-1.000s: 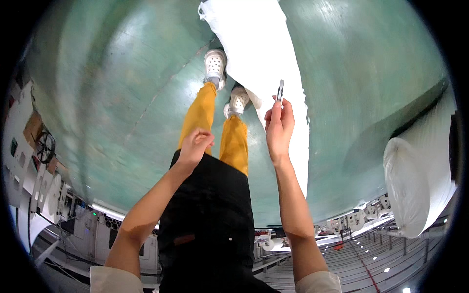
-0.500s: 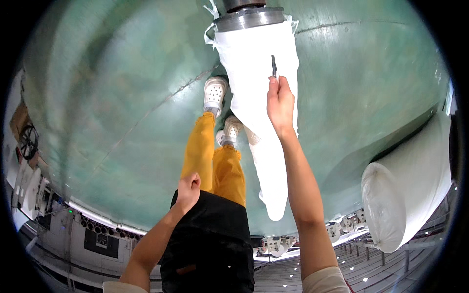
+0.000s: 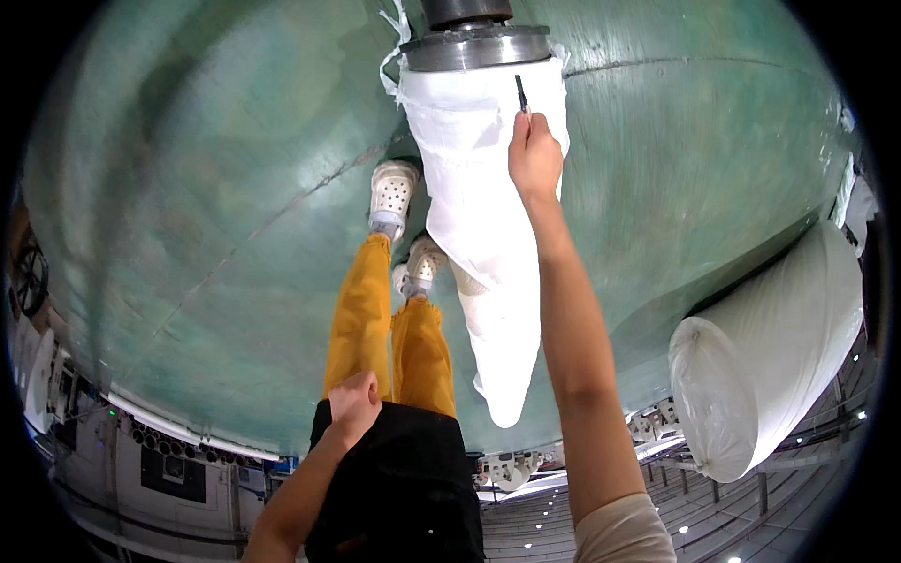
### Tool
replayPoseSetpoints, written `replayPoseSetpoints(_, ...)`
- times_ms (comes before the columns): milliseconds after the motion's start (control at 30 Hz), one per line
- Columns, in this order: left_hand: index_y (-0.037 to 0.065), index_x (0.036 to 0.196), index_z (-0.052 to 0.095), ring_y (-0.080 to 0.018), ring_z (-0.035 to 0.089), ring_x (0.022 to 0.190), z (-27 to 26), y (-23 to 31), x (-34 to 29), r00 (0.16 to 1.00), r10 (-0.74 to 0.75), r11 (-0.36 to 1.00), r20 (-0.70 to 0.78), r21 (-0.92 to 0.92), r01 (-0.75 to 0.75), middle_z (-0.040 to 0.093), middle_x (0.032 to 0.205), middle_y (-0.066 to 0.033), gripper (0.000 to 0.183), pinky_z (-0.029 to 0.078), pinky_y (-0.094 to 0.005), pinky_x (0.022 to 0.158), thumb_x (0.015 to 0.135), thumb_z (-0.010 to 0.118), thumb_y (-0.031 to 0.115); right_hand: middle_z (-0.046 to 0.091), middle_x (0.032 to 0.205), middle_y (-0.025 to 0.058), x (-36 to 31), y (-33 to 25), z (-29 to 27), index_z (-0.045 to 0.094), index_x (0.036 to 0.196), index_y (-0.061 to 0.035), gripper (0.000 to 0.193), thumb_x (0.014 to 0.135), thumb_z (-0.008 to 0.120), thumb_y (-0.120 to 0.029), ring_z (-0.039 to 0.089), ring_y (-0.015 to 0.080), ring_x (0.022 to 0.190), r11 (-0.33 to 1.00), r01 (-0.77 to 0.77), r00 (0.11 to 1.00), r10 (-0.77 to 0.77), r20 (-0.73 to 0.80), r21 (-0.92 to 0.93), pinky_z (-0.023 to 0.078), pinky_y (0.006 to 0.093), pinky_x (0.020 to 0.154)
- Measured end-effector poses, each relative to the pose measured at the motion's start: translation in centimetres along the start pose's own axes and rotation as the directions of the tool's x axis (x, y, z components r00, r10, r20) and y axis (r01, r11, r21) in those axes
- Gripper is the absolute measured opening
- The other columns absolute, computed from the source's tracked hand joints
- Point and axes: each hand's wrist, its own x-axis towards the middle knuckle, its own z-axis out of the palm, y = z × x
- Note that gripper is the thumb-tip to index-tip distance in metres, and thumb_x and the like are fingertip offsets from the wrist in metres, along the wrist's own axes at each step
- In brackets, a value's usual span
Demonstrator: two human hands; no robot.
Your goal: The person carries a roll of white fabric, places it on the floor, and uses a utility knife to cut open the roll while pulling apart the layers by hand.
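My right hand is closed around a slim utility knife, its dark blade pointing away from me. Beneath it hangs or lies a long piece of white fabric, wide at the far end and narrowing to a rounded tip near me. The knife tip is close to the lower rim of a shiny metal disc at the fabric's far end; whether the blade touches the cloth I cannot tell. Frayed white strands dangle beside the disc. My left hand is a loose fist in front of my waist, with nothing showing in it.
A dark round shaft joins the disc. At the right lies a large roll wrapped in white plastic. My feet in pale clogs stand on the green floor, left of the fabric. Machinery lines the lower edge.
My right hand has moved farther from me with the knife, bringing its tip closer to the metal disc. The view has shifted slightly; my left hand stays fisted at my waist.
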Motion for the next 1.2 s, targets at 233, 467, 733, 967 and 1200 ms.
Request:
replayPoseSetpoints(233, 0.01, 0.063, 0.046, -0.0295, 0.052, 0.054, 0.4, -0.6, 0.2, 0.998, 0.028, 1.0, -0.049, 0.012, -0.028, 0.049, 0.056, -0.0078, 0.015, 0.04, -0.0379, 0.047, 0.06, 0.056, -0.001, 0.059, 0.062, 0.0219, 2.8, -0.1, 1.3, 0.049, 0.083, -0.0016, 0.027, 0.092, 0.043, -0.026, 0.059, 0.0409, 0.06, 0.991, 0.047, 0.999, -0.047, 0.004, -0.125, 0.045, 0.0495, 0.056)
replayPoseSetpoints(467, 0.01, 0.063, 0.045, -0.029, 0.052, 0.054, 0.1, -0.4, 0.8, 0.999, -0.015, 0.999, -0.045, -0.036, 0.013, 0.049, 0.057, -0.0075, 0.015, 0.04, -0.0377, 0.047, 0.061, 0.054, -0.001, 0.059, 0.062, 0.0212, 3.1, -0.5, 2.7, 0.048, 0.085, -0.0017, 0.024, 0.092, 0.042, -0.024, 0.059, 0.0401, 0.059, 0.982, 0.063, 0.998, -0.061, 0.017, -0.176, 0.046, 0.0487, 0.055)
replayPoseSetpoints(733, 0.009, 0.062, 0.045, -0.0287, 0.052, 0.053, 0.3, 0.1, 1.2, 0.996, 0.032, 0.999, -0.081, -0.015, -0.033, 0.049, 0.057, -0.0077, 0.014, 0.04, -0.0369, 0.046, 0.063, 0.052, -0.002, 0.06, 0.067, 0.0188, 1.6, 1.4, 3.1, 0.045, 0.086, -0.002, 0.02, 0.09, 0.044, -0.021, 0.06, 0.038, 0.059, 0.987, 0.003, 1.0, -0.003, 0.003, -0.163, 0.047, 0.0468, 0.056)
replayPoseSetpoints(967, 0.011, 0.064, 0.047, -0.0287, 0.052, 0.054, 0.3, -1.0, 0.2, 0.997, 0.024, 0.996, -0.079, 0.086, -0.017, 0.049, 0.057, -0.008, 0.013, 0.041, -0.0381, 0.047, 0.063, 0.054, -0.001, 0.06, 0.063, 0.0182, 1.3, 1.7, 4.1, 0.046, 0.094, 0.0001, 0.017, 0.089, 0.042, -0.015, 0.061, 0.0358, 0.058, 0.973, 0.057, 0.998, -0.057, 0.006, -0.223, 0.048, 0.0449, 0.053)
replayPoseSetpoints(1200, 0.011, 0.083, 0.05, -0.0297, 0.056, 0.057, 3.7, -3.8, -1.5, 0.988, -0.027, 0.965, 0.152, 0.262, -0.014, 0.056, 0.066, -0.0096, 0.014, 0.044, -0.0434, 0.05, 0.075, 0.055, 0.021, 0.063, 0.07, 0.0173, -2.3, 6.0, 6.8, 0.055, 0.106, 0.0015, 0.029, 0.09, 0.041, -0.018, 0.062, 0.0308, 0.056, 0.97, -0.009, 0.999, -0.004, -0.053, -0.243, 0.049, 0.0419, 0.051)
